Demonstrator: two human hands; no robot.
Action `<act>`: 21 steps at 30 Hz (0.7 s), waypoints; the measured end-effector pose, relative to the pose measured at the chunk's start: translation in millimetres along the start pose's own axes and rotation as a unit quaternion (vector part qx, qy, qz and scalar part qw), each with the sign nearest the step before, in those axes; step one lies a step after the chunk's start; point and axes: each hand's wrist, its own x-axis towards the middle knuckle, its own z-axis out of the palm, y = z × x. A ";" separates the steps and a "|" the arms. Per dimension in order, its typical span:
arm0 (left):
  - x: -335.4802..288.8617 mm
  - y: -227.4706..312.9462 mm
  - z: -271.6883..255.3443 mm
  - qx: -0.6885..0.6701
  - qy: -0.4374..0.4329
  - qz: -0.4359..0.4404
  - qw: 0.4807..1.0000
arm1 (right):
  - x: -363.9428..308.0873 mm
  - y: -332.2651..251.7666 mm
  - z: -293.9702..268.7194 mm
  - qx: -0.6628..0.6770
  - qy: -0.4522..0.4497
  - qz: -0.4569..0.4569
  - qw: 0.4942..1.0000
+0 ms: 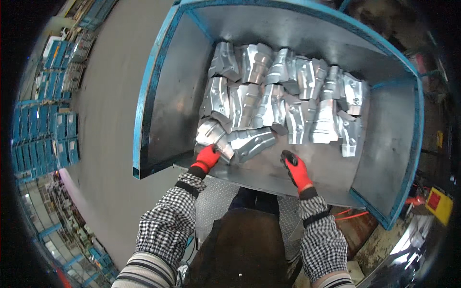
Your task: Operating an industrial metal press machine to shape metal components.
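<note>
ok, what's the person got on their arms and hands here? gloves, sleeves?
Both hands wear red gloves with dark palms and fingertips: left hand, right hand. Black cuffs show at the wrists. Each forearm is covered by a black-and-white checked sleeve guard, cinched near the wrist by a dark band. Above the elbows, a striped grey-and-white garment shows. A dark apron hangs between the arms.

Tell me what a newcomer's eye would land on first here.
First, the heap of shiny stamped metal parts piled against the back of the big blue-framed steel bin. Next, the two red gloves at the bin's front edge: the left hand rests on the nearest part, while the right hand sits on the bare bin floor, holding nothing.
</note>
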 end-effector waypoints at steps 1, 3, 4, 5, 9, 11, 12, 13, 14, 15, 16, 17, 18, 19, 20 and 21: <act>-6.0 0.7 -4.1 -0.021 -0.001 0.016 1.000 | -27.8 -15.7 -22.5 0.031 -0.006 0.009 0.999; -23.0 -10.3 -9.7 -0.101 -0.004 0.039 0.994 | -90.6 -59.1 -61.3 0.098 -0.034 0.067 0.992; -32.5 -14.7 -10.1 -0.157 -0.012 0.042 0.987 | -121.4 -68.5 -81.0 0.102 -0.038 0.091 0.990; -46.1 -26.5 -10.3 -0.213 -0.015 0.036 0.976 | -147.7 -75.9 -98.0 0.105 -0.050 0.117 0.986; -105.6 27.9 13.3 -0.192 -0.133 0.073 0.970 | -287.8 -0.9 -169.8 0.072 0.082 0.156 0.982; -141.1 64.0 22.3 -0.118 -0.193 0.107 0.968 | -373.8 38.6 -171.2 0.109 0.173 0.178 0.962; -158.9 80.3 22.8 -0.071 -0.212 0.136 0.965 | -413.7 62.9 -162.6 0.094 0.189 0.186 0.959; -177.2 92.6 27.2 -0.028 -0.229 0.172 0.958 | -453.4 84.3 -156.7 0.069 0.207 0.192 0.957; -192.5 102.1 28.2 0.027 -0.234 0.224 0.946 | -493.9 105.5 -145.9 0.004 0.201 0.196 0.960; -205.0 110.5 30.5 0.082 -0.235 0.275 0.928 | -532.7 122.5 -120.9 0.008 0.217 0.218 0.951; -217.0 112.9 32.2 0.114 -0.243 0.293 0.918 | -574.8 147.3 -96.4 -0.025 0.216 0.203 0.955; -226.1 120.6 35.1 0.151 -0.254 0.316 0.901 | -617.2 173.7 -68.4 -0.053 0.223 0.188 0.955; -234.3 125.3 40.0 0.183 -0.264 0.339 0.884 | -646.4 189.7 -49.8 -0.049 0.233 0.185 0.953; -238.8 129.7 46.6 0.212 -0.263 0.343 0.876 | -676.6 204.3 -30.1 -0.043 0.246 0.182 0.951; -238.1 119.0 53.7 0.227 -0.246 0.331 0.882 | -697.5 200.2 -7.7 0.025 0.259 0.221 0.940; -237.7 119.4 63.4 0.248 -0.237 0.328 0.880 | -718.5 199.5 17.2 0.075 0.273 0.237 0.929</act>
